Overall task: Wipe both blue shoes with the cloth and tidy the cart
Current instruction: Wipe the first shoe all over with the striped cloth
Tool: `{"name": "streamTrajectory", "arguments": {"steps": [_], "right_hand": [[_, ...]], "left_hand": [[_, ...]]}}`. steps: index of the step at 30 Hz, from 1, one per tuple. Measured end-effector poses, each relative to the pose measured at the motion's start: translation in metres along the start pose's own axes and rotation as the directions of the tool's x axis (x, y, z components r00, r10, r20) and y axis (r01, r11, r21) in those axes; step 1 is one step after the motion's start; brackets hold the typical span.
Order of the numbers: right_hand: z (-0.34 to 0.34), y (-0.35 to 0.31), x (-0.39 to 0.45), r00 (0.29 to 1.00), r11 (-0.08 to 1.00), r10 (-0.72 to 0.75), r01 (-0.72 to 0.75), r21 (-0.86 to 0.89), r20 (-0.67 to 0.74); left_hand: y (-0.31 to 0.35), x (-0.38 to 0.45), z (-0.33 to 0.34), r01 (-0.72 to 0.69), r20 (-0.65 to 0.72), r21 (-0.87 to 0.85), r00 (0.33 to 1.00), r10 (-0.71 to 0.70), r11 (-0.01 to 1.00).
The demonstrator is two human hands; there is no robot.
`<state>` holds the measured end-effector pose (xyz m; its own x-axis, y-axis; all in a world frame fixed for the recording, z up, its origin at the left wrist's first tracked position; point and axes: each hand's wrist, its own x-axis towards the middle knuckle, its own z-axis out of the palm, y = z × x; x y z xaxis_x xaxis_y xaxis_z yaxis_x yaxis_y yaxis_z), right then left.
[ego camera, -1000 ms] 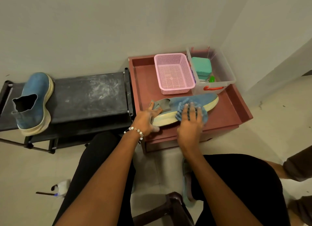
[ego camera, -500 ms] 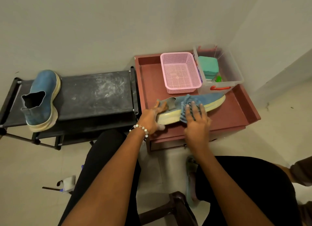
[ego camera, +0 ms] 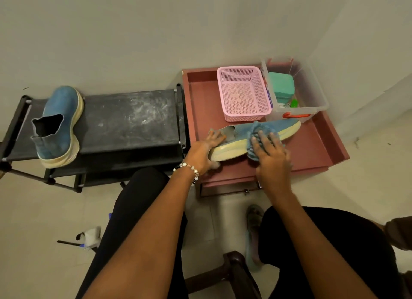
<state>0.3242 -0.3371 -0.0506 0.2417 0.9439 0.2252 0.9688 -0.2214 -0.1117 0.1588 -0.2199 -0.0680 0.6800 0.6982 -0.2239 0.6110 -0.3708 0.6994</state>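
Shoe (ego camera: 243, 137) lies on its side on the red cart (ego camera: 321, 147), left hand (ego camera: 204, 150) gripping the heel, right hand (ego camera: 270, 152) flat, pressing the cloth (ego camera: 256, 131) on it. Push too hard toward 2 o'clock and the toe bumps the clear box (ego camera: 312, 93). Other shoe (ego camera: 59, 124) waits on the bench (ego camera: 129, 122) at 9 o'clock.

On the cart's tray (ego camera: 316, 147), bare room lies left of the pink basket (ego camera: 244, 93) and right of the shoe (ego camera: 263, 133) — the basket and clear box (ego camera: 312, 91) block the far side. The black rack (ego camera: 133, 120) is open right of the other shoe (ego camera: 59, 124).
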Motion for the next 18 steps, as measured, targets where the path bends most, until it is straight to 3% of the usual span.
{"name": "streamTrajectory", "arguments": {"steps": [2, 5, 8, 10, 13, 16, 18], "right_hand": [[0.008, -0.035, -0.001, 1.000, 0.998, -0.006, 0.005, 0.061, 0.031], [0.013, -0.071, -0.006, 0.954, 0.961, -0.275, 0.274, 0.024, 0.116], [0.004, -0.046, 0.002, 0.879, 0.886, -0.456, 0.462, -0.020, 0.138], [-0.002, -0.017, 0.006, 0.895, 0.900, -0.434, 0.437, -0.004, 0.097], [-0.006, 0.010, 0.005, 0.974, 0.973, -0.228, 0.228, 0.031, 0.007], [0.004, -0.017, 0.000, 0.998, 0.997, -0.069, 0.070, 0.040, -0.010], [0.011, -0.050, -0.004, 0.995, 0.990, -0.100, 0.098, 0.102, 0.023]], "left_hand": [[0.000, -0.001, 0.002, -0.003, -0.003, 0.002, 1.000, 0.003, 1.000], [0.002, -0.005, 0.001, 0.082, -0.079, -0.022, 0.993, -0.083, 0.996], [0.001, -0.006, 0.001, 0.080, -0.054, -0.026, 0.995, -0.081, 0.996], [0.000, -0.005, 0.000, 0.076, 0.002, 0.012, 0.997, -0.076, 0.997], [0.003, -0.004, 0.000, 0.062, 0.023, 0.032, 0.998, -0.063, 0.998], [0.007, -0.004, 0.001, 0.058, 0.007, 0.023, 0.998, -0.058, 0.998], [0.009, -0.006, 0.003, 0.058, -0.014, -0.023, 0.998, -0.058, 0.998]]}}
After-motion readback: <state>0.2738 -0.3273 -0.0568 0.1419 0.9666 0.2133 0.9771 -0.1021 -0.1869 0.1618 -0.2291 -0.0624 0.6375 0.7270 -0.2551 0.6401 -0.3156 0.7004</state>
